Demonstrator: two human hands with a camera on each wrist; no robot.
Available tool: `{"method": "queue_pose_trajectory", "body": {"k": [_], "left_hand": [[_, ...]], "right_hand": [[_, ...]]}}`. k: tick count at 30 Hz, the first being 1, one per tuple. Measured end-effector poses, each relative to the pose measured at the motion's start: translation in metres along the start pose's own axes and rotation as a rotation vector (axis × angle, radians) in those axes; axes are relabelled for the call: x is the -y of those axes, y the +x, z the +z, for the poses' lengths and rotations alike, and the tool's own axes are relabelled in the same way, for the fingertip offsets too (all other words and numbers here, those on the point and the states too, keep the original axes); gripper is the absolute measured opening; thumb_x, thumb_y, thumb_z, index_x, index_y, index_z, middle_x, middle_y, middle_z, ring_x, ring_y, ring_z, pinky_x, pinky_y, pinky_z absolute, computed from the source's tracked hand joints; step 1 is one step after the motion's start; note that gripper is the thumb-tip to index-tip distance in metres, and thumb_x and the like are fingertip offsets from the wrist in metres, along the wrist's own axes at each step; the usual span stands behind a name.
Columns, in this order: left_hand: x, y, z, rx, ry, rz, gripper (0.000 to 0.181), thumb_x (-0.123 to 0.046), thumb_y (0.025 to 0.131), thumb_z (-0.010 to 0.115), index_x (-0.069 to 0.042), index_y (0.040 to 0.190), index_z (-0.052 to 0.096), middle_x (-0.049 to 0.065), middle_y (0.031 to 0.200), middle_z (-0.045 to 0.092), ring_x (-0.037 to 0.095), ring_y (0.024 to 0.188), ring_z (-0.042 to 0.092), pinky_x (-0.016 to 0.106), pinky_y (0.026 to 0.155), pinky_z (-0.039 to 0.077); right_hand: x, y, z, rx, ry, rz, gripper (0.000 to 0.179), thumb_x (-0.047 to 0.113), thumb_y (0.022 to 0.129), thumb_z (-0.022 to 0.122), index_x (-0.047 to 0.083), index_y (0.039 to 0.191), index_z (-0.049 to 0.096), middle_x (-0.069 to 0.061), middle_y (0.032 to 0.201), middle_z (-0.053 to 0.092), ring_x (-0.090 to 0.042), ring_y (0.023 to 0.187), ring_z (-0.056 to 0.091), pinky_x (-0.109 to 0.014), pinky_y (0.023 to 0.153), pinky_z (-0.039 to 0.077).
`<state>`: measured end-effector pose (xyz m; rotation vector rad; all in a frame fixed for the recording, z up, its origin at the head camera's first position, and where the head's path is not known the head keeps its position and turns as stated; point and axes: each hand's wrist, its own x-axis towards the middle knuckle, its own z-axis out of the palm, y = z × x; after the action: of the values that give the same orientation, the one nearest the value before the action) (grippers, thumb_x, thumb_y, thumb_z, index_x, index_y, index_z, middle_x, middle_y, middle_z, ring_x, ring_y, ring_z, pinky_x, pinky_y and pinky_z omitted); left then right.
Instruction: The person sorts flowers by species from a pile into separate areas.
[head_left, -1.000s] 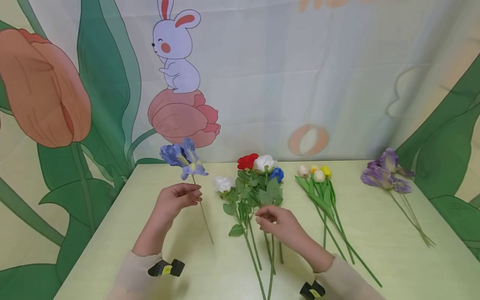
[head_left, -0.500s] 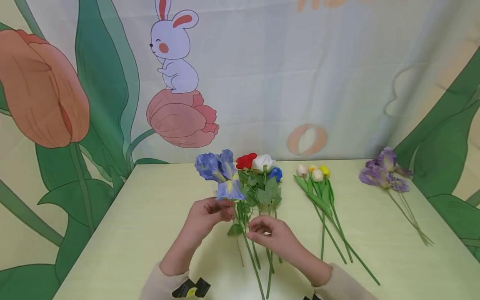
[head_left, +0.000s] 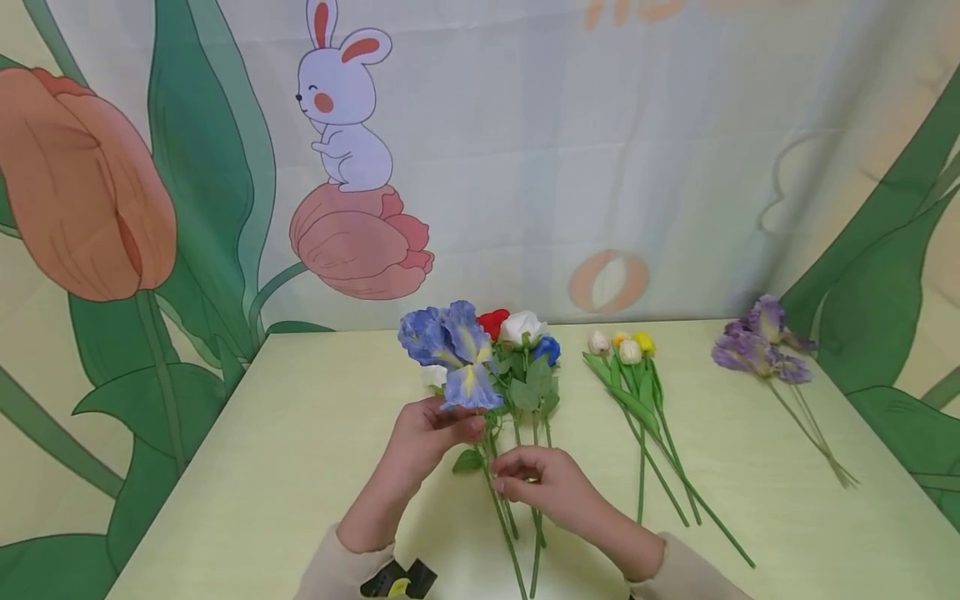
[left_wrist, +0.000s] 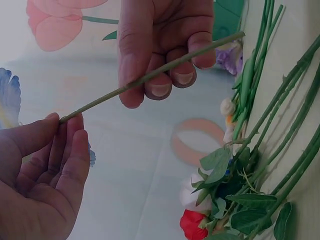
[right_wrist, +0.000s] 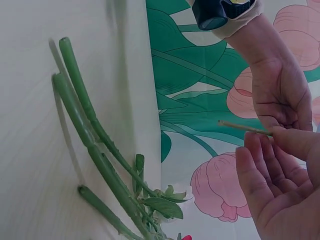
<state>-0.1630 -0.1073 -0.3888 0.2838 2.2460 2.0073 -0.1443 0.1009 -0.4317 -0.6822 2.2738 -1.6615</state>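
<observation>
A blue-violet artificial iris [head_left: 450, 342] is held up over the table, its yellow-marked petals spread. My left hand [head_left: 429, 440] pinches its thin stem [left_wrist: 175, 62] just below the bloom. Lower down, my right hand [head_left: 555, 490] has the same stem between thumb and fingers, and the cut end sticks out past them in the right wrist view. Behind and below lies a leafy bunch of artificial roses, with red [head_left: 492, 322], white [head_left: 523, 327] and blue [head_left: 547, 350] heads. A second white bloom [head_left: 433, 377] is mostly hidden by the iris.
To the right lie tulips [head_left: 630, 352] in white and yellow on long green stems. Purple irises [head_left: 757, 346] rest near the table's [head_left: 315, 467] far right corner. A printed curtain [head_left: 495, 167] with a rabbit hangs behind the back edge.
My left hand has carried the iris from the left to the middle, in front of the rose bunch. The right hand has shifted slightly lower and meets the iris stem.
</observation>
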Motion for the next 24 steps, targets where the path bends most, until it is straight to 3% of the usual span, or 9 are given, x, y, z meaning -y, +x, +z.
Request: {"method": "queue_pose_trajectory", "body": {"k": [2, 5, 9, 14, 17, 20, 24], "left_hand": [[0.001, 0.002, 0.002, 0.003, -0.014, -0.003, 0.026, -0.004, 0.094, 0.069, 0.017, 0.110, 0.066, 0.008, 0.093, 0.078, 0.003, 0.080, 0.071, 0.027, 0.083, 0.062], [0.003, 0.006, 0.004, 0.031, -0.012, -0.008, 0.030, -0.006, 0.095, 0.068, 0.015, 0.116, 0.065, 0.017, 0.108, 0.077, 0.015, 0.095, 0.075, 0.030, 0.088, 0.061], [0.007, 0.006, 0.000, 0.090, 0.093, -0.017, 0.036, -0.014, 0.099, 0.067, 0.007, 0.128, 0.064, 0.024, 0.130, 0.069, 0.031, 0.116, 0.072, 0.036, 0.096, 0.059], [0.011, -0.002, -0.023, 0.132, 0.293, 0.012, 0.034, -0.017, 0.102, 0.062, 0.003, 0.129, 0.066, 0.023, 0.116, 0.074, 0.031, 0.100, 0.075, 0.033, 0.086, 0.060], [0.012, -0.012, -0.043, 0.073, 0.412, 0.009, 0.028, -0.016, 0.102, 0.062, 0.001, 0.123, 0.071, 0.019, 0.109, 0.077, 0.023, 0.092, 0.075, 0.032, 0.084, 0.060], [0.011, -0.024, -0.066, -0.015, 0.531, -0.037, 0.026, -0.018, 0.101, 0.063, -0.003, 0.120, 0.072, 0.013, 0.108, 0.078, 0.016, 0.090, 0.074, 0.033, 0.083, 0.061], [0.010, -0.041, -0.099, -0.087, 0.637, -0.104, 0.028, -0.021, 0.102, 0.063, -0.004, 0.123, 0.072, 0.013, 0.111, 0.078, 0.017, 0.095, 0.074, 0.033, 0.082, 0.061]], "right_hand": [[-0.001, -0.001, -0.001, 0.004, 0.013, -0.005, 0.026, 0.013, 0.099, 0.065, -0.008, 0.113, 0.070, -0.031, 0.098, 0.072, -0.002, 0.079, 0.067, -0.021, 0.073, 0.058], [-0.002, -0.002, -0.003, -0.004, 0.005, -0.008, 0.025, 0.013, 0.100, 0.065, -0.009, 0.111, 0.069, -0.030, 0.096, 0.071, 0.000, 0.076, 0.065, -0.023, 0.072, 0.059], [-0.002, -0.005, -0.015, -0.051, -0.041, 0.005, 0.024, 0.014, 0.099, 0.066, -0.007, 0.110, 0.070, -0.023, 0.095, 0.073, -0.001, 0.077, 0.066, -0.029, 0.072, 0.061], [-0.001, -0.018, -0.053, -0.177, -0.161, 0.020, 0.019, 0.011, 0.098, 0.067, -0.005, 0.109, 0.070, -0.019, 0.096, 0.075, -0.005, 0.079, 0.069, -0.026, 0.072, 0.062], [-0.001, -0.029, -0.087, -0.284, -0.276, 0.060, 0.019, 0.009, 0.098, 0.067, -0.004, 0.110, 0.069, -0.017, 0.098, 0.076, -0.006, 0.078, 0.069, -0.022, 0.071, 0.060], [-0.005, -0.042, -0.126, -0.402, -0.442, 0.092, 0.020, 0.010, 0.099, 0.066, -0.004, 0.113, 0.069, -0.017, 0.099, 0.076, -0.007, 0.076, 0.068, -0.019, 0.067, 0.057], [-0.023, -0.061, -0.181, -0.554, -0.672, 0.084, 0.021, 0.010, 0.101, 0.064, -0.005, 0.115, 0.069, -0.022, 0.098, 0.075, -0.007, 0.071, 0.066, -0.020, 0.059, 0.051]]}}
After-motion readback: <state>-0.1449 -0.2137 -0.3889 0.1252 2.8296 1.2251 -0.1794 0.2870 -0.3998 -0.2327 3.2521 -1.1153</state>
